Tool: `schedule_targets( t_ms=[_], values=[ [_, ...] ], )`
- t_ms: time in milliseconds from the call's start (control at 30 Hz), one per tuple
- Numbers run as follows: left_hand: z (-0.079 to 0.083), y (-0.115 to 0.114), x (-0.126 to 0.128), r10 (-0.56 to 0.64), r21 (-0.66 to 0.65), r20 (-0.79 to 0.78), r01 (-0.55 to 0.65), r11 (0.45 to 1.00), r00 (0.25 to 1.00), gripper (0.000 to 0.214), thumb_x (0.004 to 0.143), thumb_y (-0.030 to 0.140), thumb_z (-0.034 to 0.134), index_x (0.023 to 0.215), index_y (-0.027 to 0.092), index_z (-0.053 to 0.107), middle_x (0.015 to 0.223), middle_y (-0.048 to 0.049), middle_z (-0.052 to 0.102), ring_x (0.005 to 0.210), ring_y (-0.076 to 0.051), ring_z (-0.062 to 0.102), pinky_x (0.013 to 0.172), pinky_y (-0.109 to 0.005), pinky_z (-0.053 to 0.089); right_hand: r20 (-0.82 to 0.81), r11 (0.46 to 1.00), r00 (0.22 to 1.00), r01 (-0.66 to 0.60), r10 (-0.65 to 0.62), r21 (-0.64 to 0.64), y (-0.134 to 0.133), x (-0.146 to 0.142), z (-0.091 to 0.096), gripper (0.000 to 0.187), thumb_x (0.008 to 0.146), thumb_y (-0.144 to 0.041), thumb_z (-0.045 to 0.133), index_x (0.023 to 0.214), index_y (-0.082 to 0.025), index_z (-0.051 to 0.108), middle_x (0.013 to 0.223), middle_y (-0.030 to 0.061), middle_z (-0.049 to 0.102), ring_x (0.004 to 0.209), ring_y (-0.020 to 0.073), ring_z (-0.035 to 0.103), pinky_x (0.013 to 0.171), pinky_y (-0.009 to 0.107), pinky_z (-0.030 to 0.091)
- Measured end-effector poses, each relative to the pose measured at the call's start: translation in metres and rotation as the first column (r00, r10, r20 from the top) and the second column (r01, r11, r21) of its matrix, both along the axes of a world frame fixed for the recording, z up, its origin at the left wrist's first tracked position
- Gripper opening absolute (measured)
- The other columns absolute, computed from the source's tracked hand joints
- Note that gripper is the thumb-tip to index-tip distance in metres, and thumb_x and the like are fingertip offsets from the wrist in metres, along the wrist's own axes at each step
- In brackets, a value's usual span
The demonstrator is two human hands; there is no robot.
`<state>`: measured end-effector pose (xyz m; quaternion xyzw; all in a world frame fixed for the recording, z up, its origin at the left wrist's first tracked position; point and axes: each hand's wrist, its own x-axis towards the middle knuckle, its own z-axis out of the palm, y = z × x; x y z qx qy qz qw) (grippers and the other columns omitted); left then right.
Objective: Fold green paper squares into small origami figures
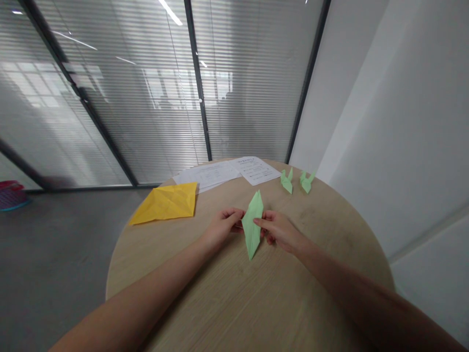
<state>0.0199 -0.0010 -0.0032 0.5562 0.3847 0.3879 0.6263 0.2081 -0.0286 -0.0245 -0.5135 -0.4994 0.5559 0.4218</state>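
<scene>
A light green folded paper (pixel 252 225), long and diamond-shaped, lies on the round wooden table (pixel 256 303) between my hands. My left hand (pixel 223 226) pinches its left edge with curled fingers. My right hand (pixel 278 230) pinches the right edge, thumb and forefinger on the paper. Both forearms reach in from the near edge of the table.
A creased yellow paper sheet (pixel 166 202) lies at the left of the table. White printed sheets (pixel 227 173) sit at the far edge. Two small green folded figures (pixel 287 181) (pixel 307 182) stand at the far right. A glass wall with blinds (pixel 146 98) is behind, and a coloured basket (pixel 10 194) stands on the floor.
</scene>
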Motion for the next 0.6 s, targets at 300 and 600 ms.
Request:
schedule_targets(
  t_ms=[300,600],
  values=[
    [-0.0025,0.0018,-0.0018,-0.106,-0.06,0.086,0.111,0.992,0.991,0.027,0.074,0.035,0.074,0.091,0.015,0.069,0.08,-0.0044,0.069,0.07,-0.015,0.064,0.066,-0.027,0.051,-0.022,0.999,1.0,0.0,0.001,0.045,-0.0013,-0.0009,0.0008,0.035,0.075,-0.045,0.07,0.094,-0.016,0.061,0.061,-0.0022,0.056,0.042,0.0068,0.046,0.032,0.016,0.029],
    [-0.0084,0.0035,0.0009,-0.091,-0.021,0.09,0.093,0.995,0.992,0.05,0.065,0.035,0.084,0.104,0.016,0.058,0.08,-0.0018,0.068,0.065,-0.012,0.063,0.06,-0.023,0.047,-0.063,0.999,0.998,-0.017,0.02,0.039,-0.0013,-0.0058,-0.0011,0.033,0.074,-0.043,0.072,0.09,-0.016,0.062,0.065,-0.0002,0.059,0.047,0.0087,0.051,0.034,0.018,0.036]
  ],
)
